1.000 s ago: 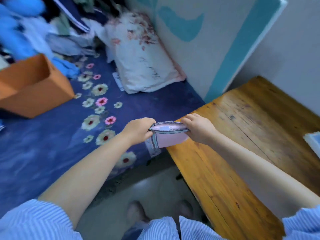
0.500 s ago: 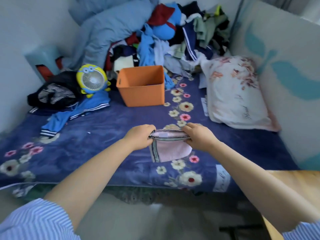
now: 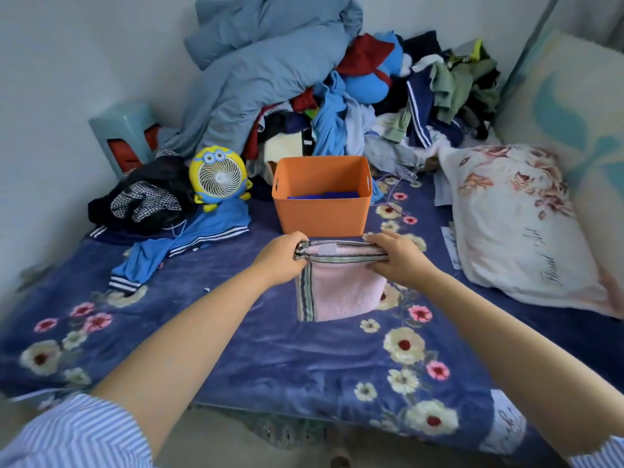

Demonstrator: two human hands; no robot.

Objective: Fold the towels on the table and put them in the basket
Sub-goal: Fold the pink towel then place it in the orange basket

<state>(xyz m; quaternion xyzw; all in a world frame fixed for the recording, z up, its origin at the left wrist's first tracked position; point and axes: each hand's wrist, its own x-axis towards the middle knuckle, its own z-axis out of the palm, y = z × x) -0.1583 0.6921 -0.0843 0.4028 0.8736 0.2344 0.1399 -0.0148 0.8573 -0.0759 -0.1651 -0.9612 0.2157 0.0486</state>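
A folded pink towel (image 3: 341, 292) with a grey striped border hangs in the air above the bed. My left hand (image 3: 282, 260) grips its top left corner and my right hand (image 3: 396, 260) grips its top right edge. Just beyond the towel stands the orange basket (image 3: 320, 214) on the bed, with something blue folded inside it (image 3: 322, 195). The table is out of view.
A dark blue flowered blanket (image 3: 236, 349) covers the bed. A yellow cartoon fan (image 3: 218, 177) stands left of the basket. A floral pillow (image 3: 516, 224) lies at the right. A heap of clothes and a grey-blue quilt (image 3: 270, 69) fills the back.
My view has swung from the wooden table to the bed. Both hands have carried the folded towel over the bed, closer to the orange basket.
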